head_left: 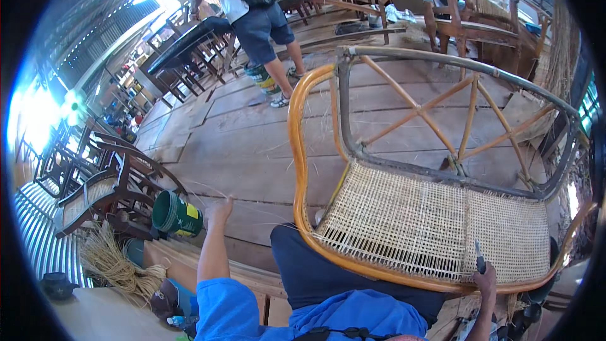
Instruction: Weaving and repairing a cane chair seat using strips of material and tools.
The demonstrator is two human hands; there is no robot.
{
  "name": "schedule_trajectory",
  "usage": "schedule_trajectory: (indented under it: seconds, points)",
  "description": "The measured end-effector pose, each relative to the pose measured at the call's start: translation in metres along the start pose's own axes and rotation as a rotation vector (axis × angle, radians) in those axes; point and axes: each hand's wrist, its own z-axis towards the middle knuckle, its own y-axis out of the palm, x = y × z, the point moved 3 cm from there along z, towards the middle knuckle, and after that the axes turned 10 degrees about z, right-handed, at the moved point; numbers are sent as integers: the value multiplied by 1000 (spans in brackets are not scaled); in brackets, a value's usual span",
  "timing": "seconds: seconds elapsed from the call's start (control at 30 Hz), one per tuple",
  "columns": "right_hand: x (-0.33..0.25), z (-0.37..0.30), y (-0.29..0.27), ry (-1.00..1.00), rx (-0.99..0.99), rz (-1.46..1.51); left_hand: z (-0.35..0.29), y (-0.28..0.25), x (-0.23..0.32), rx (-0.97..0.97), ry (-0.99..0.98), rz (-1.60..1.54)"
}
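Note:
A rattan bench (300, 170) with a glossy orange-brown frame and a dark back rail stands before me, across my knees. Its woven cane seat (404, 215) has a looser, gappier weave toward the left front. My right hand (486, 279) grips a small pointed tool (480, 259) by its dark handle, just over the front rim, with the metal tip upward above the weave. Out to the left, away from the bench, my left hand (219, 210) is closed in a pinch. Thin pale cane strands run from its fingers, one toward the seat's left end.
A green bucket (177, 213) stands beside my left forearm, near a bundle of loose cane (117, 265). Dark wooden chairs (95, 189) crowd the left. Another person (259, 25) stands ahead by a dark table (189, 41). Wooden furniture (467, 25) fills the far right.

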Motion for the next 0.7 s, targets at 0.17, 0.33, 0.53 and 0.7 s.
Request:
schedule_trajectory:
  seconds: [0.17, 0.33, 0.53, 0.7]
  points:
    - [-67, -14, -10, -199, 195, -291, -100, -41, 113, 516, 647, -27]
    - [-47, -9, 31, -229, 36, -181, -261, 9, 230, 288, 1265, -510]
    - [-26, -9, 35, -190, -56, -94, -286, 28, 259, -69, 1411, -82]
    - [-25, -5, 25, -26, -137, -109, -205, -146, 229, -335, 1418, -16]
